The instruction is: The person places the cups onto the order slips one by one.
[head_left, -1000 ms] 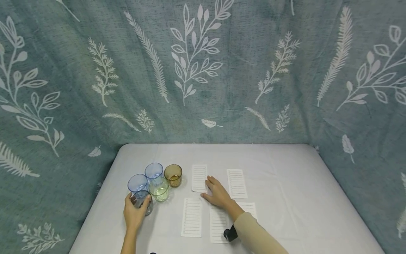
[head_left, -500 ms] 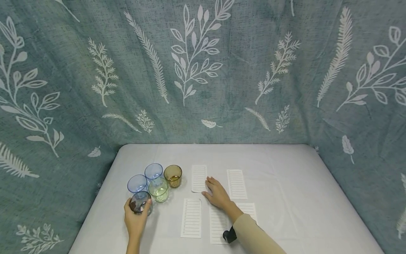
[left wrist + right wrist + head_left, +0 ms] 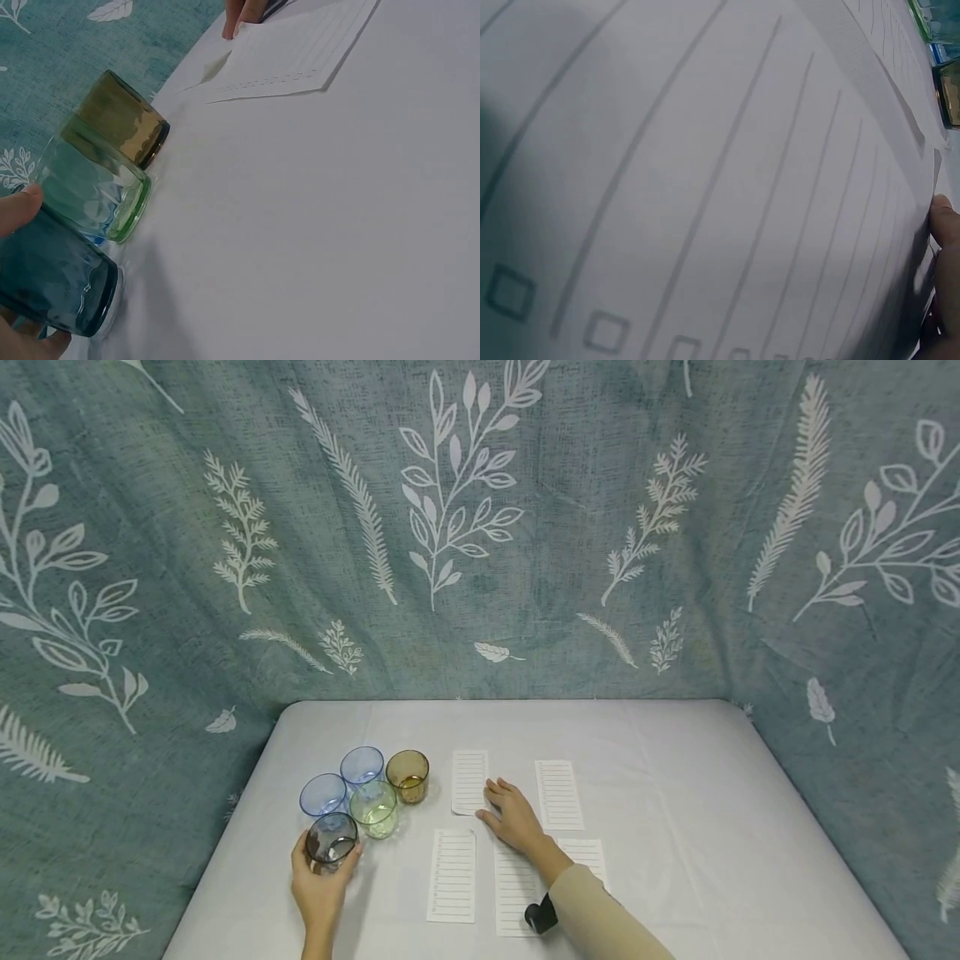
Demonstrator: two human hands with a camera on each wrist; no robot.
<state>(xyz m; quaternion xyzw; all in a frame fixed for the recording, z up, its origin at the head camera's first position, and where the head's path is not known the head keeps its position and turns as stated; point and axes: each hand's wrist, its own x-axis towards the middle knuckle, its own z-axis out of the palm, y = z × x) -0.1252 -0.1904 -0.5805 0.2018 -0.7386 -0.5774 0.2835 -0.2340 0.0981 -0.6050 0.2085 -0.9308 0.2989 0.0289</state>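
Observation:
My left hand (image 3: 322,885) grips a dark grey glass (image 3: 332,839), thumb on one side and fingers round the other. In the left wrist view the dark glass (image 3: 56,277) has its base at or just above the white cloth; I cannot tell whether it touches. Right beside it stand a green glass (image 3: 374,810), two blue glasses (image 3: 322,795) and an amber glass (image 3: 408,777). My right hand (image 3: 517,820) rests among lined paper sheets, fingertips at the right edge of the far-left sheet (image 3: 470,781). Its fingers look extended, holding nothing visible.
More lined sheets lie around my right hand: one far right (image 3: 558,793), one near left (image 3: 451,877), and others partly under my right forearm (image 3: 611,914). A white cloth covers the table (image 3: 712,827). A patterned teal curtain (image 3: 480,543) hangs behind it.
My left fingers and thumb have slid lower on the dark glass, from its rim to its sides. The glass has shifted slightly towards me. My right hand stays almost still.

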